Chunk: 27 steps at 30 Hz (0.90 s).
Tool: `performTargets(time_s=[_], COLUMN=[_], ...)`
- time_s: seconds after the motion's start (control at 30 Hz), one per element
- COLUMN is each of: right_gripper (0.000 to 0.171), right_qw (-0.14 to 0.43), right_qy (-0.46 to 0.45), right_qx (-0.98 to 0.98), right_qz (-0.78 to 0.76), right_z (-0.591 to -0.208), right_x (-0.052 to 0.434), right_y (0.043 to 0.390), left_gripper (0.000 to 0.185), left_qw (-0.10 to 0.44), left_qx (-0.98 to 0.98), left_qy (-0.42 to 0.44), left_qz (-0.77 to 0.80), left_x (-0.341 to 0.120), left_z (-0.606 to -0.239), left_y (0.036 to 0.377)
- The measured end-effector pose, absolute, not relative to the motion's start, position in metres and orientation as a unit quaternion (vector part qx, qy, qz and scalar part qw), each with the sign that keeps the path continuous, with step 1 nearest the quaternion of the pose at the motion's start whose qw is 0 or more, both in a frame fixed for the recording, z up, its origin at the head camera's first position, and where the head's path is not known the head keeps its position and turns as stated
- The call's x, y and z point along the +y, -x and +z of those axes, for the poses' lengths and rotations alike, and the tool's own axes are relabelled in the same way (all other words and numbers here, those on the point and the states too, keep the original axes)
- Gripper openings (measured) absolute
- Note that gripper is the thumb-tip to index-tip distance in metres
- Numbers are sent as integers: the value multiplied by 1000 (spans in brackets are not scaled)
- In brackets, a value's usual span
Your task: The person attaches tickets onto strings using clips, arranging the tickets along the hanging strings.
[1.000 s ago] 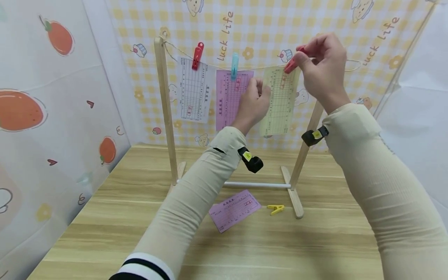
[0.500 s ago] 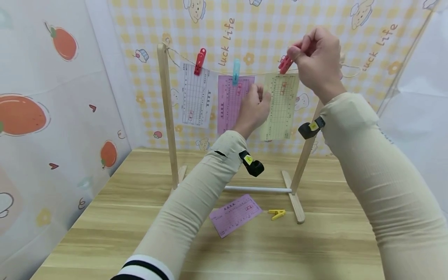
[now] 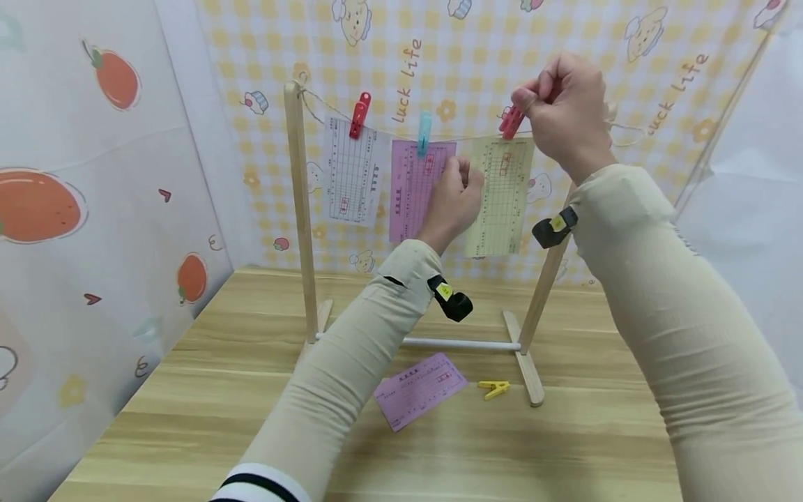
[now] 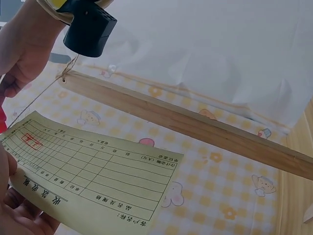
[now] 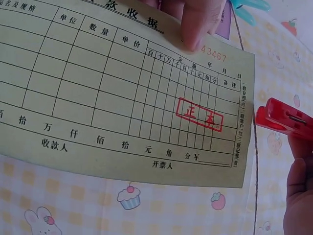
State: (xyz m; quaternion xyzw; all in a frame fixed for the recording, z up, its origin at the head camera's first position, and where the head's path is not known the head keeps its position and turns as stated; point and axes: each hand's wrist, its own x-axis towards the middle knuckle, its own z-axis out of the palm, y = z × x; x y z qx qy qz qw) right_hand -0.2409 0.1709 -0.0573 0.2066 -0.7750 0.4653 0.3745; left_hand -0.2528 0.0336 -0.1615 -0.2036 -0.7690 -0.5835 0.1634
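My left hand (image 3: pixel 456 199) pinches a pale yellow receipt slip (image 3: pixel 502 202) by its left edge, just below the string. In the right wrist view a left fingertip (image 5: pixel 193 29) lies over the printed face of the slip. My right hand (image 3: pixel 567 115) pinches a red clothespin (image 3: pixel 512 122) by its handle end, tilted, with its nose down at the slip's top edge. Seen from the right wrist, the red clothespin (image 5: pixel 286 117) has its nose right at the string (image 5: pixel 255 161), beside the slip's edge.
A white slip (image 3: pixel 351 174) under another red clothespin (image 3: pixel 360 115) and a pink slip (image 3: pixel 408 195) under a blue clothespin (image 3: pixel 424 134) hang on the line. A wooden frame (image 3: pixel 301 209) carries it. A loose pink slip (image 3: pixel 420 390) and a yellow clothespin (image 3: pixel 494 389) lie on the table.
My right hand has shifted left with the red clothespin, which now stands steeper and nearer the middle of the yellow slip's top edge. The left hand keeps its pinch.
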Motion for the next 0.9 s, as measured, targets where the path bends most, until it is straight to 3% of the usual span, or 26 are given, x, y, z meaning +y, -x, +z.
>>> performTargets(time_s=[0.9], right_gripper=[35], right_qw=[350], right_qy=[-217], right_qx=[-795], right_qz=[446], right_z=[-63], right_x=[158], right_y=[257], left_gripper=[25], left_qw=[174], left_qx=[-762], left_qy=[179], left_qz=[-598], left_x=[31], left_z=[-165], left_y=[257])
